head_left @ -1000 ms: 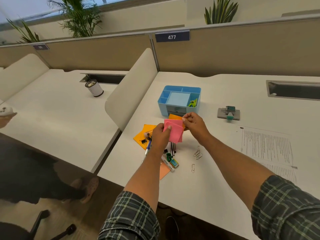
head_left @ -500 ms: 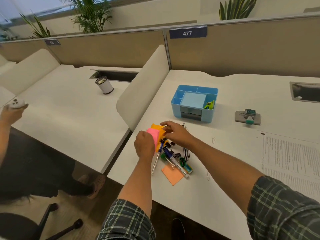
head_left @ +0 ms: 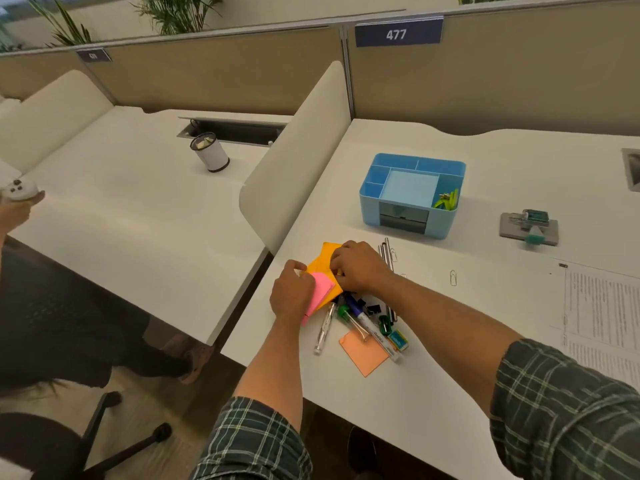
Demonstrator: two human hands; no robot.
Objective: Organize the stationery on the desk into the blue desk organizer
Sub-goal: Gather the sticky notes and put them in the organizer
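**Sticky notes gathered at the desk's near-left corner**

Sleeves of dark plaid are seen at the bottom of the view, both forearms reaching up toward the middle. A peach sticky note [head_left: 363, 351] lies flat nearest the desk edge, at about 5 o'clock from the hands. Just beyond it a heap of pens [head_left: 360, 318], a green sharpener [head_left: 383, 325], an eraser [head_left: 398, 341] and black binder clips [head_left: 373, 309] is spread on the white desk [head_left: 450, 375].

A pink sticky pad [head_left: 320, 294] is held in the left hand [head_left: 292, 296], fingers curled round its left edge. The right hand [head_left: 356, 268] is laid at 1 o'clock from the left, its fingers bent down onto an orange sticky pad [head_left: 322, 259]; whether the pad is pinched or only pressed cannot be told. The orange pad is overlapped by the pink one.

A loose paper clip [head_left: 453, 278] lies at 3 o'clock from the hands, and a printed sheet [head_left: 602, 306] farther right.

The blue desk organizer [head_left: 412, 195] stands at 1 o'clock, well apart from the hands, with yellow-green items [head_left: 446, 201] in its right compartment. A grey hole punch [head_left: 528, 226] sits to its right.
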